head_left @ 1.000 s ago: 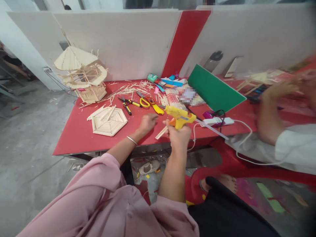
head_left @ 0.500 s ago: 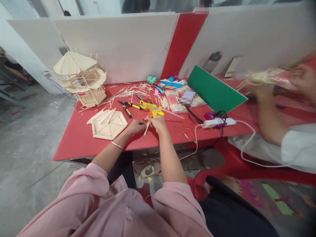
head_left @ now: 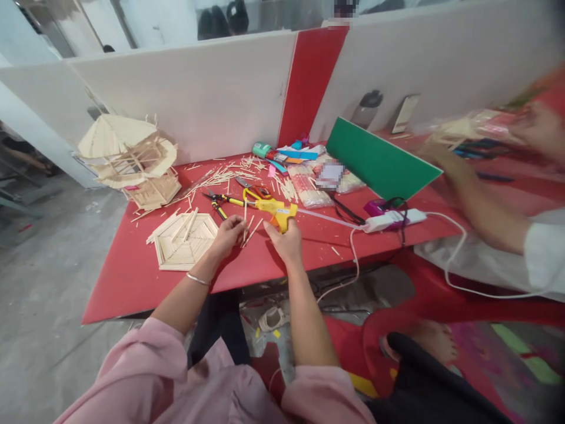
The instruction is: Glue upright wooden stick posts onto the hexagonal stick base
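Observation:
My left hand [head_left: 227,235] is closed in a pinch on a thin wooden stick [head_left: 245,219] that stands just above the red table [head_left: 132,282]. My right hand [head_left: 288,241] is closed at the orange handle of a yellow glue gun [head_left: 274,208], which rests on the table with its nozzle pointing left. A second loose stick [head_left: 253,231] lies between the two hands. A flat hexagonal panel of sticks [head_left: 183,241] lies just left of my left hand.
A stick model house [head_left: 128,156] stands at the back left. Pliers [head_left: 216,204], scissors [head_left: 251,191], scattered sticks, stick packets [head_left: 309,185], a green board [head_left: 379,159] and a white power strip [head_left: 391,219] fill the table. Another person's arm [head_left: 481,203] works at the right.
Both hands moved from the table's front edge out onto the table. The glue gun went from raised in my right hand down to the tabletop. The view shifted slightly.

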Motion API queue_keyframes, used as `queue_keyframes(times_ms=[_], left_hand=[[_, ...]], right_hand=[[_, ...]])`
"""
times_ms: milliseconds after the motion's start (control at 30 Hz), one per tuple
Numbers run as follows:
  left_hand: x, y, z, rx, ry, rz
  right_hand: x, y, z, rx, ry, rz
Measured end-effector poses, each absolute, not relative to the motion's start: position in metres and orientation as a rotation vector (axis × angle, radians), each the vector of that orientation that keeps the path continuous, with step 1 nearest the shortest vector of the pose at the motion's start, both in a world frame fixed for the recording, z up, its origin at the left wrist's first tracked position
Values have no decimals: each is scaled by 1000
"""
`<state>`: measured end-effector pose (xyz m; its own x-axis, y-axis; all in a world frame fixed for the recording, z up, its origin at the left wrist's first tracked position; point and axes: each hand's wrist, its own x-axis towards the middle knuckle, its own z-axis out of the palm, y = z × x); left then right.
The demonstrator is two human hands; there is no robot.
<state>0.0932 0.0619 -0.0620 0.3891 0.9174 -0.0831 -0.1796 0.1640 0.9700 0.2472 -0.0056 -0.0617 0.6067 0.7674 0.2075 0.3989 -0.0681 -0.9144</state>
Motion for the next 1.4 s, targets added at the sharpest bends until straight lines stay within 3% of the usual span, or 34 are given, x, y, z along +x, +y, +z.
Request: queue_keyframes(times_ms=[433, 1400], left_hand=[[90, 60, -56, 1110, 820, 880], [85, 64, -49, 1015, 854, 890]], right_hand=[[240, -3, -76, -2070, -1056, -44], [239, -8, -83, -2014, -1104, -162]])
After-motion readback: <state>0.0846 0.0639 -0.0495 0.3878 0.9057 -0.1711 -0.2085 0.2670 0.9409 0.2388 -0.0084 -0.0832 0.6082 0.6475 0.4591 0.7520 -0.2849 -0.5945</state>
